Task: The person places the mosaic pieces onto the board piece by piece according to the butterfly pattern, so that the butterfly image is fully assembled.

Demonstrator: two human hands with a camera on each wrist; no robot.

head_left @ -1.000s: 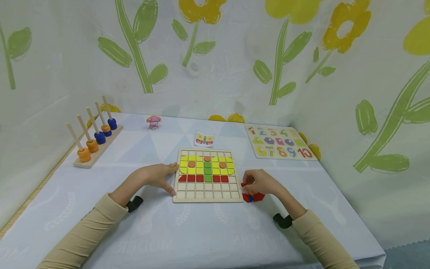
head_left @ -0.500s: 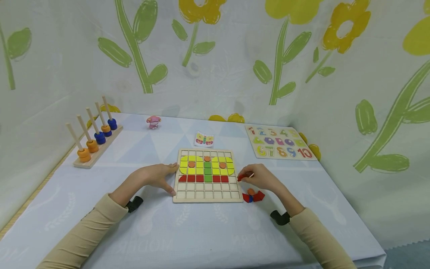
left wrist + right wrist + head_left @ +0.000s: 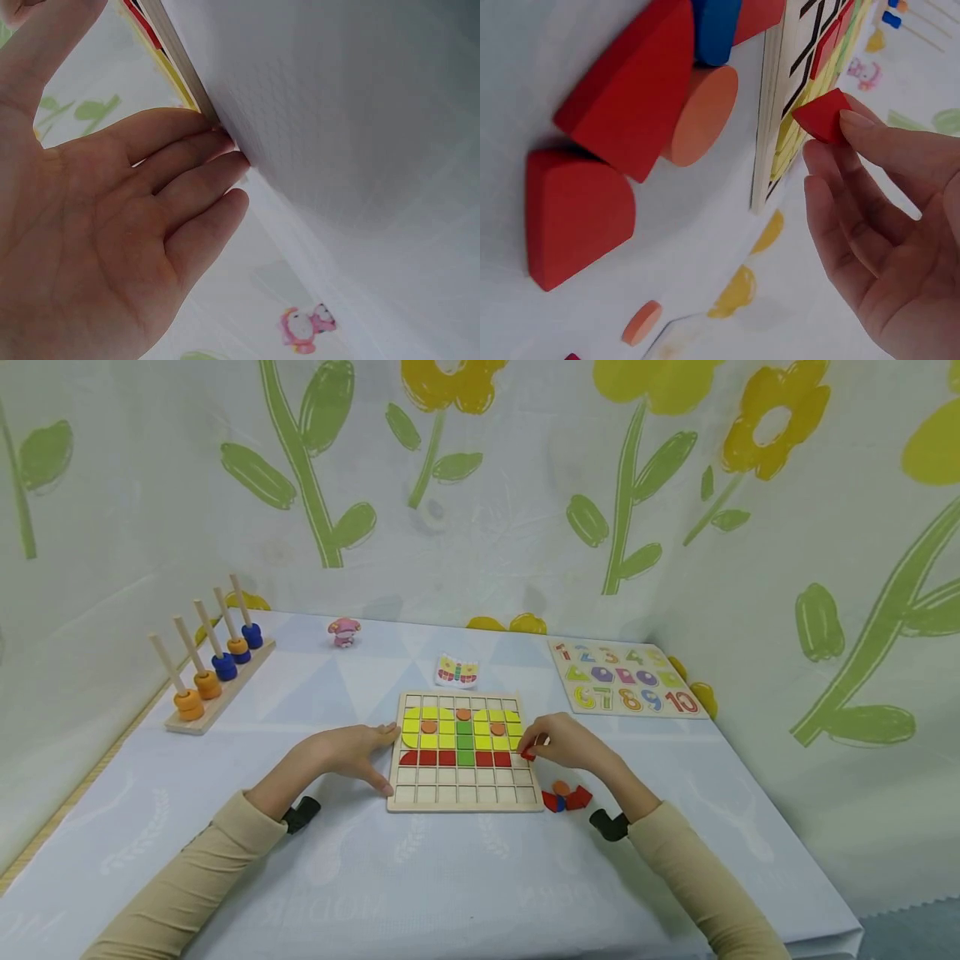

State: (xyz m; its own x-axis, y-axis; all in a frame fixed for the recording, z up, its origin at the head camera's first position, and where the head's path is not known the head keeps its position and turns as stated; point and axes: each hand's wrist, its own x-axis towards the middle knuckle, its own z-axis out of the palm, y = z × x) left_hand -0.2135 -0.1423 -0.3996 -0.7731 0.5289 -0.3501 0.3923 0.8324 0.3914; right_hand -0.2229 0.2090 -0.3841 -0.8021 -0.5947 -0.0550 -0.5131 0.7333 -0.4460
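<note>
A wooden grid board (image 3: 465, 794) lies on the table, with yellow, green, orange and red pieces set in its cells. My left hand (image 3: 352, 753) rests at the board's left edge, fingers straight and touching the rim; the left wrist view shows its fingertips (image 3: 225, 139) against that edge. Between thumb and fingers my right hand (image 3: 568, 743) pinches a red quarter-round piece (image 3: 825, 116) at the board's right edge, near the end of the red row. Beside the board's lower right corner lie loose red pieces (image 3: 579, 797), an orange disc (image 3: 561, 787) and a blue piece (image 3: 560, 803).
A small butterfly pattern card (image 3: 457, 672) lies behind the board. At the back right is a number puzzle (image 3: 626, 677). A peg stacker (image 3: 217, 681) with orange and blue beads stands at the left, and a pink figurine (image 3: 343, 632) near the back edge.
My right hand has picked up the red quarter-round piece from the loose pile and carried it up and left to the board's right edge. The left hand keeps its place.
</note>
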